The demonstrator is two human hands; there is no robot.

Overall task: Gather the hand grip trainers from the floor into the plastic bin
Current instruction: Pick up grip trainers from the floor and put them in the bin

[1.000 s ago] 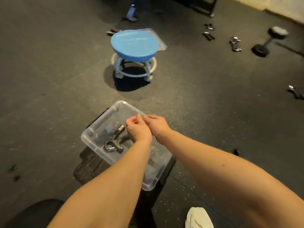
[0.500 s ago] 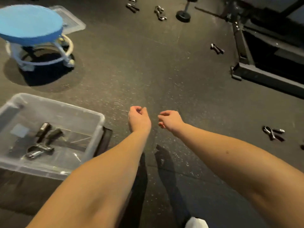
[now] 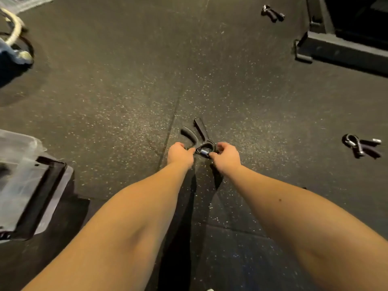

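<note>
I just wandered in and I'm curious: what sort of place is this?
Likely a gym: speckled rubber-looking floor, one hand grip trainer grasped, more scattered around, and a dark metal equipment frame.

The light is dim and warm and seems to come from above; the forearms [image 3: 142, 211] are the brightest part, with narrow dark shadows under them on the floor [image 3: 126, 97]; the upper right corner goes nearly black; a small glint sits on the spring of the grip trainer [image 3: 200, 129] between the left hand [image 3: 180, 154] and the right hand [image 3: 227, 156]; the plastic bin [image 3: 16, 156] at the left edge is smeared by blur.
</note>
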